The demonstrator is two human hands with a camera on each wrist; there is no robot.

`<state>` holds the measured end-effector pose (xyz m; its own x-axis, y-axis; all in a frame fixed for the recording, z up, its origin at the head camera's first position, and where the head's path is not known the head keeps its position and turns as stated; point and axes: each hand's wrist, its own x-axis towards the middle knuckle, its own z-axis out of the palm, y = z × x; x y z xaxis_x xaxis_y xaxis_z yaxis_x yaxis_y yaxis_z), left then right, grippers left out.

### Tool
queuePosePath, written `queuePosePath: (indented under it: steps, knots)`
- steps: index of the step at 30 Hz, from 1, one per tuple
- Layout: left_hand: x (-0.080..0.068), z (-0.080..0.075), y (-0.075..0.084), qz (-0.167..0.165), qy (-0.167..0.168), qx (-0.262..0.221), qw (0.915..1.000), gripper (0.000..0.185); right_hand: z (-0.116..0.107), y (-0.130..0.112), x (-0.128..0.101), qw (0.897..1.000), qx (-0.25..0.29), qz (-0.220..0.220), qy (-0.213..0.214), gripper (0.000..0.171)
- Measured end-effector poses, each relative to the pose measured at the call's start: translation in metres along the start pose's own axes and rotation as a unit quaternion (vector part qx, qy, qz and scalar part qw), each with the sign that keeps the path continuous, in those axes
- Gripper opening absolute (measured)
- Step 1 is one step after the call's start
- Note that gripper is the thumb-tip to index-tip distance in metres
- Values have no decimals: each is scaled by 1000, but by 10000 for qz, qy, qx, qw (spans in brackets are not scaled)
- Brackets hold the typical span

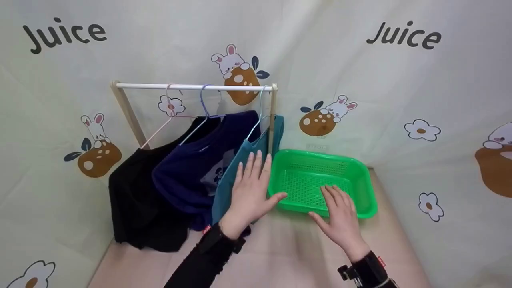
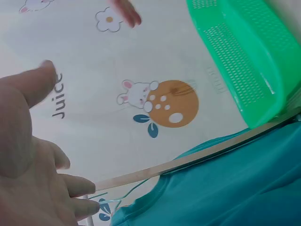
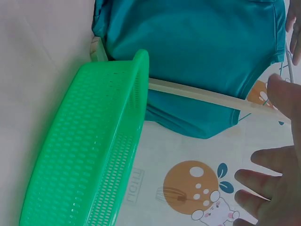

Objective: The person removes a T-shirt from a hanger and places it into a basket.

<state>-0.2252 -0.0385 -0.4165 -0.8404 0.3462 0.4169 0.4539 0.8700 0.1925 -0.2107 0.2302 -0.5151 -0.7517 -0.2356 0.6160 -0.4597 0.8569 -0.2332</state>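
Note:
A small wooden rack [image 1: 273, 116] with a white rail carries three hangers with a black shirt [image 1: 136, 192], a navy shirt [image 1: 192, 168] and a teal shirt [image 1: 230, 176]. My left hand [image 1: 251, 188] is flat with straight fingers in front of the teal shirt [image 2: 235, 188], holding nothing. My right hand [image 1: 340, 212] hovers open over the near rim of an empty green basket [image 1: 360, 176], fingers spread. In the right wrist view the basket [image 3: 84, 155] sits against the rack's wooden post [image 3: 202, 94] and the teal shirt [image 3: 197, 52].
A cream cloth printed with rabbits, flowers and "Juice" backs the scene on all sides. The tabletop [image 1: 280, 252] is pale beige and runs toward me. The basket sits at the rack's right end, close to the cloth at the back right.

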Motion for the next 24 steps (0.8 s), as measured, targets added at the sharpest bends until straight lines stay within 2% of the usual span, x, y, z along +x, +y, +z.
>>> queuePosePath:
  steps: [5, 10, 18, 24]
  knots:
    - [17, -15, -3, -129, 107, -292, 9994, 93, 3, 2, 3, 9990, 132, -133, 410, 68]
    - [37, -28, -6, -338, 95, -455, 9983, 89, 8, 4, 6, 9978, 233, -180, 591, 61]
    - [65, -37, -9, -696, -157, -600, 9956, 86, 22, 3, 5, 9980, 430, 20, 457, 60]
    - [83, -42, -13, -876, -181, -649, 9939, 84, 36, 1, -1, 9976, 573, 177, 336, 57]
